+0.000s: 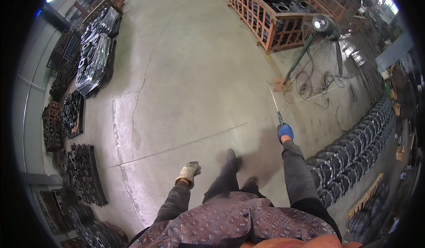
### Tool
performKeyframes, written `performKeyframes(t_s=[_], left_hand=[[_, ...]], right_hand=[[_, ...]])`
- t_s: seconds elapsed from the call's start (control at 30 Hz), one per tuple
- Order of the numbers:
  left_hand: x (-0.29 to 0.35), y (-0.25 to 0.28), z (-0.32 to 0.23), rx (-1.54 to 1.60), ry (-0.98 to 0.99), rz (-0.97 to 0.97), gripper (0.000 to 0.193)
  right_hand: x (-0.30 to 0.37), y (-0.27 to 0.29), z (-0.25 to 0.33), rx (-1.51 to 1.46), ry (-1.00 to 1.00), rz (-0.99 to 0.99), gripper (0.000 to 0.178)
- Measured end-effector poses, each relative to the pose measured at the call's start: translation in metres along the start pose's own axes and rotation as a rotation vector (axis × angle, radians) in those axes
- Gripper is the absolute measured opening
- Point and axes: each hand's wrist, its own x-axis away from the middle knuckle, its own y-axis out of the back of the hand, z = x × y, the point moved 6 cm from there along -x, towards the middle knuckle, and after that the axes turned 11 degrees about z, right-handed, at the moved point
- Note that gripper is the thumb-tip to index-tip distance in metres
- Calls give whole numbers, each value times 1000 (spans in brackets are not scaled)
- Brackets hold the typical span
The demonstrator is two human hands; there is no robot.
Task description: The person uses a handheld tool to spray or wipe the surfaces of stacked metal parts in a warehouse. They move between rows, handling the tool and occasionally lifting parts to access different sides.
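Observation:
My right hand [285, 132], in a blue glove, is closed round the dark handle of a long thin tool. The tool's slender pale metal rod [274, 96] points forward over the floor; its exact kind is not clear. On the left, my left hand [189, 173] wears an off-white work glove and hangs beside my legs. Its fingers are curled in, and nothing shows in them. Neither hand touches any of the parts around.
Ahead right stand an orange-brown crate [261, 22] of dark metal parts and a caged fan [325, 42] with loose cables [310, 86] by its base. Rows of black ring-shaped parts [349, 155] line the right. Plastic-wrapped parts [95, 57] and dark stacks [84, 173] line the left.

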Motion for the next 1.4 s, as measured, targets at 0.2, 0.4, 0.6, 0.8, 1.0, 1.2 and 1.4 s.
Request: performKeyframes(t_s=[0.2, 0.4, 0.6, 0.8, 1.0, 1.2, 1.4], left_hand=[[16, -11, 56, -186, 75, 5, 34], [27, 7, 139, -368, 125, 36, 30], [37, 11, 196, -1536, -38, 294, 12], [18, -10, 136, -1464, -149, 296, 8], [6, -98, 19, -1712, -205, 374, 24], [-26, -126, -9, -1228, -64, 376, 29], [-54, -94, 9, -752, 36, 401, 47]], right_hand=[[81, -1, -33, 37, 74, 28, 33], [171, -41, -177, -120, 49, -99, 29], [278, -66, -292, -271, -121, -264, 36], [364, -89, -333, -354, -86, -585, 37], [434, -101, -322, -415, -219, -652, 35], [463, -122, -285, -714, -192, -714, 33], [491, -135, -252, -739, -306, -729, 30]])
